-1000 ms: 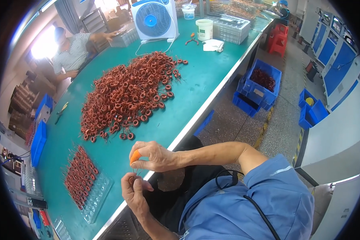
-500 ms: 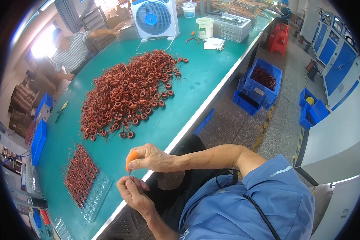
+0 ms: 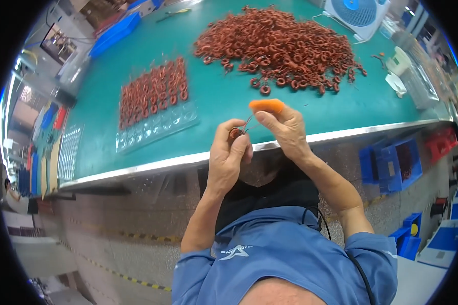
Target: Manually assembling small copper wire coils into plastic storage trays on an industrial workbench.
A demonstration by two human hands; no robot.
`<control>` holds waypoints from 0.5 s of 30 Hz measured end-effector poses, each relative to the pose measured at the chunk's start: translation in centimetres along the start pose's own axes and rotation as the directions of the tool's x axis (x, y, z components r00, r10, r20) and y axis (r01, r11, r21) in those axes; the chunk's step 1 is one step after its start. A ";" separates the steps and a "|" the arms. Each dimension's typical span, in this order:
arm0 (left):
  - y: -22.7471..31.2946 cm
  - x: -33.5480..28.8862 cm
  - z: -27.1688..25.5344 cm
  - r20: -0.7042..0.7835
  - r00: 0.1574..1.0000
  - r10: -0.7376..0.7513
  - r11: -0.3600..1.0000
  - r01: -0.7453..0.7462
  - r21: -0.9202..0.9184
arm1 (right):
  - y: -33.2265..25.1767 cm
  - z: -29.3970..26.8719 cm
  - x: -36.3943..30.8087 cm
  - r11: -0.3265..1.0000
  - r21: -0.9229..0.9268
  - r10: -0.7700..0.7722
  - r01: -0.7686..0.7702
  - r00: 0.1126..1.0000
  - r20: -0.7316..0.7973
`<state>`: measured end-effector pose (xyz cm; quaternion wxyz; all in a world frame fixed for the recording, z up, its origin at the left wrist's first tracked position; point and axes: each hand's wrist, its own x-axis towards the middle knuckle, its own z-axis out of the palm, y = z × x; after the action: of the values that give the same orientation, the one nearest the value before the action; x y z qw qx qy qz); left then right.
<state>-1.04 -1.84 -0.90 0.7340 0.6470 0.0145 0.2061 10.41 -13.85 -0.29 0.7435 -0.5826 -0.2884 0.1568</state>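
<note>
My left hand pinches a ring-shaped coil wound with copper-red wire, just above the table's near edge. Thin wire leads rise from that coil toward my right hand. My right thumb and index finger are closed at the leads' upper ends. An orange cover, which looks like a finger cot, sits along the index finger. Left of my hands, rows of similar coils stand in a clear plastic tray, whose near pockets hold none. Beyond my right hand lies a big heap of loose coils.
The green table has a pale metal edge. A fan, a white bucket and a white cloth stand or lie at the right. Pliers lie at the far left. Blue crates stand on the floor to the right.
My view has swung left, bringing the tray nearer the middle. The coil in my left hand now shows; my right hand has turned so the orange cover lies nearly level.
</note>
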 end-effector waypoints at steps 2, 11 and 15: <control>0.0 -0.3 -0.1 -0.047 0.999 -0.011 0.998 0.008 -0.056 | 0.6 -0.5 -0.3 0.999 -0.001 -0.041 0.041 0.999 0.012; -1.1 -0.5 0.3 -0.029 0.999 0.043 0.998 -0.044 -0.053 | 1.6 0.0 -1.9 0.990 -0.065 0.133 -0.125 0.981 0.140; -0.2 -0.7 0.4 -0.114 0.990 0.081 0.947 -0.041 0.318 | -0.2 0.9 -2.0 0.875 -0.411 -0.242 0.254 0.967 0.082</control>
<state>-1.48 -2.47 -1.23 0.6123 0.7416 0.0731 0.2639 8.22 -14.35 -0.42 0.6111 -0.6844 -0.3976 0.0030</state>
